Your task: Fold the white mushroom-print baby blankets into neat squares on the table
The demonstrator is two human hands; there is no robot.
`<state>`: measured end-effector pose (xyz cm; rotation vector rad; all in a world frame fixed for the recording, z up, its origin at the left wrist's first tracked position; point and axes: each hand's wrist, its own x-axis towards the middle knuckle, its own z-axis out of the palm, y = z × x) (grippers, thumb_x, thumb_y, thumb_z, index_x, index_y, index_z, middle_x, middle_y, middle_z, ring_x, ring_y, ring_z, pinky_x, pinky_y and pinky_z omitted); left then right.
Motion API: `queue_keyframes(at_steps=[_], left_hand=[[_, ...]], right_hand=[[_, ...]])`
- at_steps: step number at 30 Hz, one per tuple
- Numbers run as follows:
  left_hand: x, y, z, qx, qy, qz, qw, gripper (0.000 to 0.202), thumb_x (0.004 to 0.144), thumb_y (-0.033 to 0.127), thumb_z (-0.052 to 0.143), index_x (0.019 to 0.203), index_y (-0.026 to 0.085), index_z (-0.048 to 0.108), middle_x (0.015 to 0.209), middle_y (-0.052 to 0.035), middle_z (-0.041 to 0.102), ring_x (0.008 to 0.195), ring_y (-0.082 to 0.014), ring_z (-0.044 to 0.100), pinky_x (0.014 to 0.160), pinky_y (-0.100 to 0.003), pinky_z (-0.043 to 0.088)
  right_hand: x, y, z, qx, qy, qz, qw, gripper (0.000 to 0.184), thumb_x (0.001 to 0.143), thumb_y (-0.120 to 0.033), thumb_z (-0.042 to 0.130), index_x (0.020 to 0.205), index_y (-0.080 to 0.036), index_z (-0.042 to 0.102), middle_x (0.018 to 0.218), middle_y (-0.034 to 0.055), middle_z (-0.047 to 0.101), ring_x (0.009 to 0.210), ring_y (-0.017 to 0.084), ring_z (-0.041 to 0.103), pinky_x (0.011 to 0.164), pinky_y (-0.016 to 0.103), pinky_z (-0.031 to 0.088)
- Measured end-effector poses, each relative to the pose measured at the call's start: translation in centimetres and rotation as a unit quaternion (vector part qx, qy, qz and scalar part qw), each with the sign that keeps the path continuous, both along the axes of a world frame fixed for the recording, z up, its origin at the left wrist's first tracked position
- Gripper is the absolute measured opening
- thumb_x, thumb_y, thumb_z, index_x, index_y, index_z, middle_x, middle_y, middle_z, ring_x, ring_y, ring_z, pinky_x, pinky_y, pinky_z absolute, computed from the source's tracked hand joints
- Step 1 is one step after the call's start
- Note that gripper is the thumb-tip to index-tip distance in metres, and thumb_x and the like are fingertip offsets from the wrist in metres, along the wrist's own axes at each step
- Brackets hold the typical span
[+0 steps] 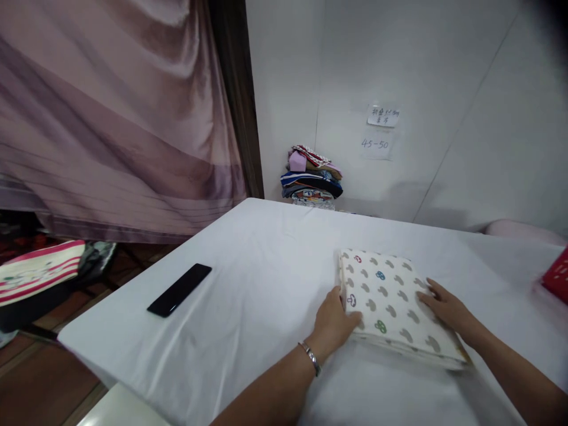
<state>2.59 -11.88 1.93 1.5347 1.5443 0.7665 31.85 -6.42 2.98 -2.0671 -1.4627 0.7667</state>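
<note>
A folded white cloth (390, 305) with a print of grey mushrooms and a few coloured ones is between my hands, on the right part of the table. My left hand (335, 322) grips its left edge, thumb on top and the other fingers hidden at the side and below. At the right edge, my right hand (448, 307) holds the cloth, its thumb and a finger showing on top. The near right corner of the bundle is slightly blurred, with a shadow beneath it. A metal bracelet (310, 358) circles my left wrist.
A black phone (180, 290) lies on the white-covered table (252, 254). Beyond the far edge, folded clothes (313, 177) are piled against the wall. A red object (557, 277) is at the right edge; a pink curtain (124, 118) hangs left, above striped fabric (42, 269).
</note>
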Motion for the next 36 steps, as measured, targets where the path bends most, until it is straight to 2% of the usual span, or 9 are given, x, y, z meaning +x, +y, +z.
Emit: queue_keyframes(at_steps=[4, 10, 14, 17, 19, 21, 24, 32, 36], left_hand=[[-0.4, 0.5, -0.1, -0.041, -0.028, -0.004, 0.999, 0.074, 0.07, 0.043, 0.06, 0.134, 0.018, 0.03, 0.112, -0.0068, 0.056, 0.098, -0.0205, 0.055, 0.082, -0.028, 0.041], [-1.0, 0.4, 0.5, -0.038, 0.04, -0.029, 0.998, 0.076, 0.073, 0.043, 0.057, 0.137, 0.019, 0.025, 0.104, -0.0055, 0.059, 0.093, -0.021, 0.056, 0.079, -0.029, 0.043], [-1.0, 0.0, 1.3, 0.083, 0.131, -0.056, 0.986, 0.065, 0.076, 0.033, 0.056, 0.135, 0.023, 0.03, 0.125, -0.0076, 0.048, 0.112, -0.0232, 0.046, 0.09, -0.032, 0.039], [-0.6, -0.3, 2.0, 0.223, 0.15, -0.137, 0.953, 0.047, 0.082, 0.02, 0.048, 0.128, 0.025, 0.041, 0.132, -0.0055, 0.042, 0.123, -0.0205, 0.035, 0.1, -0.036, 0.032], [-0.2, -0.7, 2.3, 0.284, 0.15, -0.204, 0.925, 0.037, 0.085, 0.021, 0.044, 0.122, 0.025, 0.047, 0.129, -0.0051, 0.046, 0.123, -0.0192, 0.035, 0.102, -0.038, 0.029], [0.2, -1.2, 2.5, 0.308, 0.164, -0.259, 0.901, 0.036, 0.084, 0.03, 0.05, 0.12, 0.025, 0.048, 0.126, -0.006, 0.049, 0.121, -0.0205, 0.037, 0.104, -0.04, 0.025], [0.6, -1.9, 2.3, 0.308, 0.21, -0.302, 0.877, 0.052, 0.075, 0.034, 0.064, 0.122, 0.025, 0.045, 0.127, -0.0074, 0.048, 0.121, -0.0231, 0.038, 0.107, -0.044, 0.018], [0.8, -2.3, 1.6, 0.341, 0.302, -0.261, 0.851, 0.058, 0.075, 0.008, 0.048, 0.13, 0.022, 0.036, 0.133, -0.0086, 0.042, 0.125, -0.0223, 0.034, 0.109, -0.047, 0.012], [1.7, -2.7, 1.7, 0.357, 0.311, -0.268, 0.839, 0.063, 0.073, 0.008, 0.048, 0.133, 0.022, 0.033, 0.136, -0.0092, 0.04, 0.126, -0.0231, 0.033, 0.109, -0.049, 0.009]], right_hand=[[0.0, -3.2, 0.1, -0.039, 0.084, -0.047, 0.995, 0.084, 0.071, -0.061, 0.054, 0.14, -0.019, 0.031, 0.134, 0.0164, 0.045, 0.114, 0.03, 0.05, 0.092, 0.038, 0.042], [-0.2, -6.1, 1.2, -0.074, 0.079, -0.038, 0.993, 0.095, 0.065, -0.071, 0.054, 0.142, -0.024, 0.026, 0.129, 0.0179, 0.049, 0.112, 0.031, 0.052, 0.089, 0.039, 0.044], [0.2, -7.8, 1.6, -0.098, 0.119, -0.029, 0.988, 0.091, 0.067, -0.069, 0.054, 0.142, -0.027, 0.024, 0.124, 0.0153, 0.054, 0.107, 0.031, 0.055, 0.082, 0.038, 0.048], [0.7, -8.5, 1.4, -0.091, 0.212, -0.015, 0.973, 0.09, 0.069, -0.061, 0.059, 0.143, -0.027, 0.02, 0.112, 0.011, 0.062, 0.092, 0.028, 0.062, 0.07, 0.034, 0.052], [1.0, -8.7, 1.3, -0.079, 0.265, -0.019, 0.961, 0.086, 0.071, -0.054, 0.061, 0.142, -0.026, 0.022, 0.103, 0.0086, 0.066, 0.087, 0.025, 0.063, 0.066, 0.031, 0.052], [1.0, -8.5, 1.4, -0.069, 0.302, -0.03, 0.95, 0.081, 0.071, -0.049, 0.064, 0.14, -0.026, 0.027, 0.098, 0.0066, 0.067, 0.081, 0.022, 0.063, 0.062, 0.028, 0.051], [0.9, -8.0, 2.0, -0.057, 0.338, -0.027, 0.939, 0.073, 0.072, -0.044, 0.066, 0.136, -0.028, 0.035, 0.095, 0.0045, 0.066, 0.072, 0.017, 0.061, 0.056, 0.023, 0.049], [0.4, -7.1, 4.3, -0.061, 0.397, -0.021, 0.915, 0.074, 0.073, -0.039, 0.066, 0.137, -0.025, 0.031, 0.113, 0.0072, 0.06, 0.082, 0.016, 0.061, 0.064, 0.024, 0.052], [0.0, -6.7, 5.4, -0.063, 0.413, -0.005, 0.909, 0.075, 0.074, -0.036, 0.067, 0.137, -0.023, 0.029, 0.111, 0.008, 0.062, 0.082, 0.015, 0.062, 0.067, 0.025, 0.053]])
